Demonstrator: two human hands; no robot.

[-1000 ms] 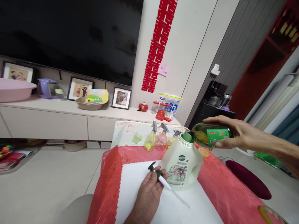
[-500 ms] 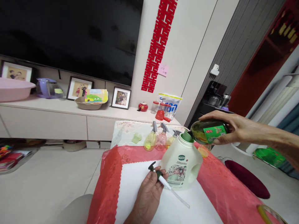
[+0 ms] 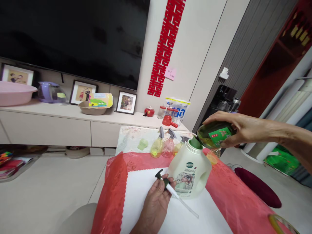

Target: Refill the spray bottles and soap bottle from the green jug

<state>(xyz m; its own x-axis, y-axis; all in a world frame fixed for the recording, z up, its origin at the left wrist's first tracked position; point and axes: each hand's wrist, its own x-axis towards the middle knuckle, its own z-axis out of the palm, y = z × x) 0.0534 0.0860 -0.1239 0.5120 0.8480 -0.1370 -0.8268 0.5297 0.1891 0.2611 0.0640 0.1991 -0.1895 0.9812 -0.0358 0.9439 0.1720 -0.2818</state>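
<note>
My right hand (image 3: 237, 128) grips a dark green bottle (image 3: 219, 135) with a bright green label. It is tipped so its neck meets the mouth of a large pale green jug (image 3: 187, 174), where a green spout or funnel (image 3: 195, 142) shows. The jug stands upright and uncapped on a white sheet. In front of it, my left hand (image 3: 157, 198) pinches a pump dispenser head (image 3: 166, 184), dark green with a white collar and a clear tube pointing down to the right. Whether liquid is flowing at the mouth, I cannot tell.
Behind the jug stand a yellow spray bottle (image 3: 157, 148), a pink spray bottle (image 3: 168, 148) and another partly hidden one. A pale green cap-like piece (image 3: 142, 144) lies left of them. Red plastic (image 3: 109, 191) covers the table. A roll of tape (image 3: 284, 224) is at lower right.
My right hand has tilted the bottle more steeply, raising its base and shifting slightly left. My left hand with the pump head has stayed almost still.
</note>
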